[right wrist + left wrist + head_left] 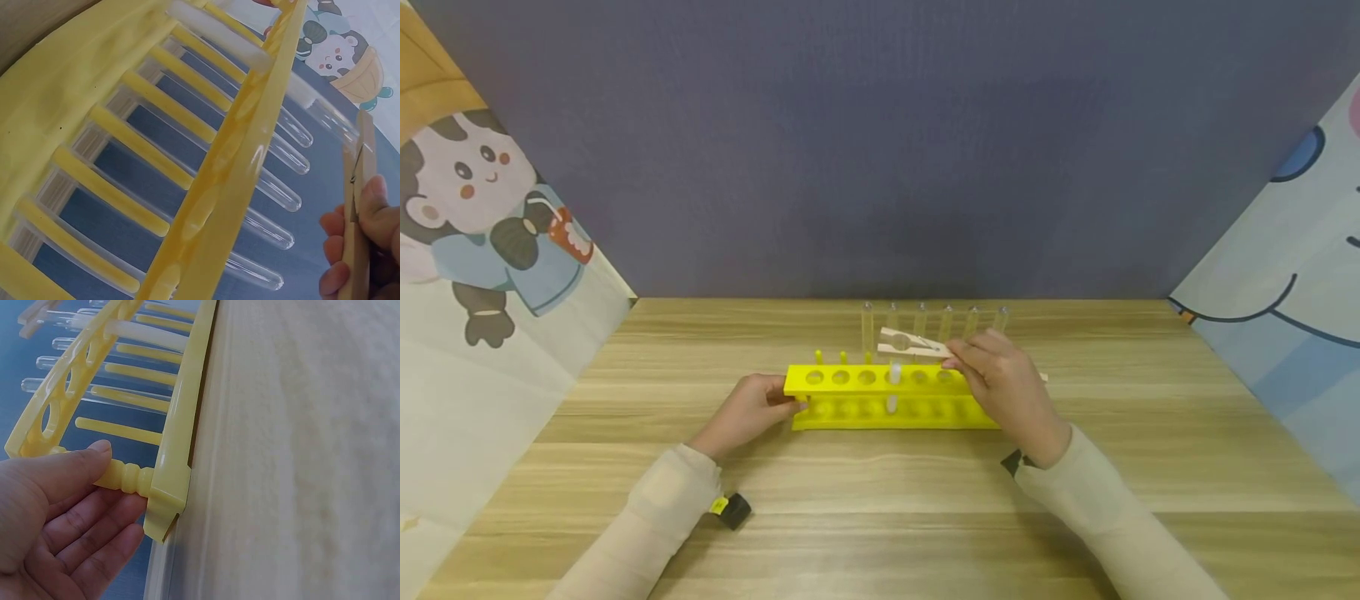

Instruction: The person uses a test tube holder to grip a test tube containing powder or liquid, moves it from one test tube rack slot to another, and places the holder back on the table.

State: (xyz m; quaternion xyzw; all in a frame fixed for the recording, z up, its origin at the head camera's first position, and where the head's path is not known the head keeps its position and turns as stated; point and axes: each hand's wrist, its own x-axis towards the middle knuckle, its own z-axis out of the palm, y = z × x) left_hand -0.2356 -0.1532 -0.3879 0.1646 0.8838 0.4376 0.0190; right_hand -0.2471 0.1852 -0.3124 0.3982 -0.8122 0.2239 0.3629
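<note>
A yellow test tube rack stands on the table, its left end post gripped between the thumb and fingers of my left hand. My right hand, above the rack's right half, holds a wooden test tube clamp by its handle. The clamp's jaws are around the upper end of a clear test tube, which passes down through a middle hole of the rack. White material fills its lower part. Behind the holes, several empty test tubes sit upside down over the rack's yellow pegs.
The wood-grain table extends around the rack, with a dark panel along its back. Printed cartoon sheets line both sides. A small black device hangs at the left wrist.
</note>
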